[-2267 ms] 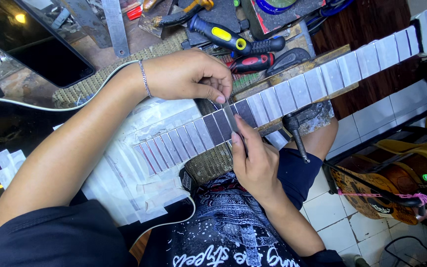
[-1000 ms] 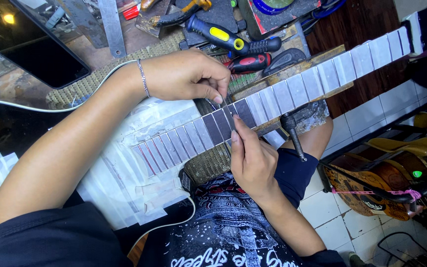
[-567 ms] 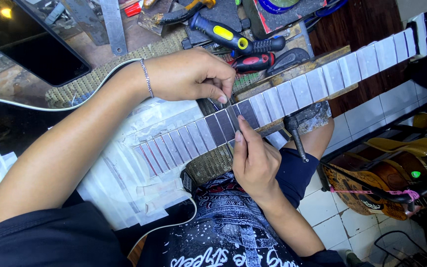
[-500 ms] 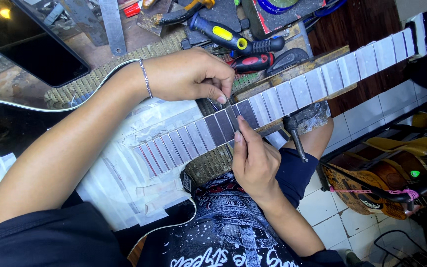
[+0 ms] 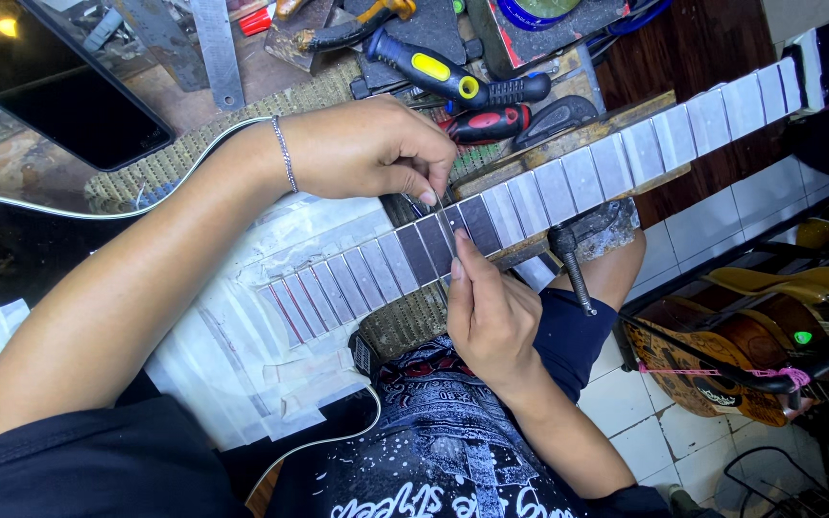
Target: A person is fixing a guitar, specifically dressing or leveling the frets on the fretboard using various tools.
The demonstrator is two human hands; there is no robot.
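Guitar neck runs slantwise across the bench, from the black glossy body at the left up to the headstock end at the upper right, with its fretboard facing up. Most of the spaces between frets are covered in pale masking tape; a few near the middle show bare dark wood. More tape and white paper shield the body where the neck joins it.

Both hands meet at the bare stretch. The left hand comes in from above, a thin silver bracelet on the wrist, its thumb and forefinger pinched together at the far edge of the fretboard. The right hand comes up from below, its fingers pinched together at the near edge. Between the two pinches a thin, pale, straight strip lies across the fretboard, held at each end; it is too fine for me to say what it is made of.

Under the neck, a wooden block and a dark metal clamp screw sit just right of the hands. Beyond the neck, on a woven mat, lie a blue and yellow handled screwdriver and a red and black handled tool, close together. A steel ruler lies farther left, near a dark flat panel. Off the bench at the lower right, another guitar with a brown body rests over the tiled floor.
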